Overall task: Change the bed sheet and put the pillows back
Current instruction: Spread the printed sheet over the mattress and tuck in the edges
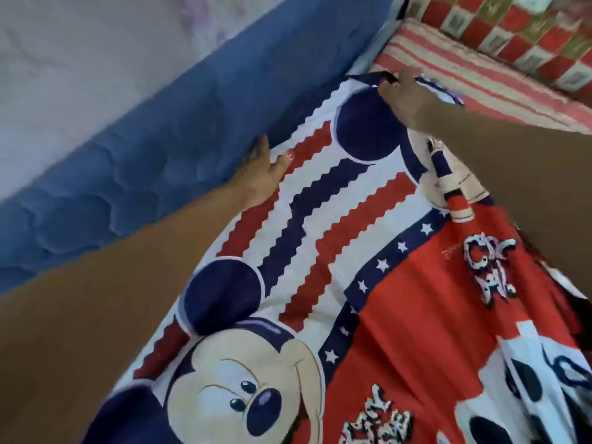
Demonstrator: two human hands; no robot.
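Red, white and navy cartoon-print bed sheet (pixel 336 238) lies spread over the bed, its far edge against the blue padded wall panel (pixel 153 149).

The left hand (pixel 262 174) presses flat, fingers straight, at the sheet's wall-side edge; the right hand (pixel 407 97) pinches the far corner beside the red striped mattress (pixel 480 75). Best done by pulling the corner taut before tucking, the flat hand anchoring the cloth against creases.

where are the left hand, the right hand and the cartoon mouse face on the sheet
left hand (pixel 261 173), head view, back of the hand at the sheet's edge
right hand (pixel 405 94), head view, knuckles at the sheet's far corner
bed sheet (pixel 243 389), head view, the printed mouse face
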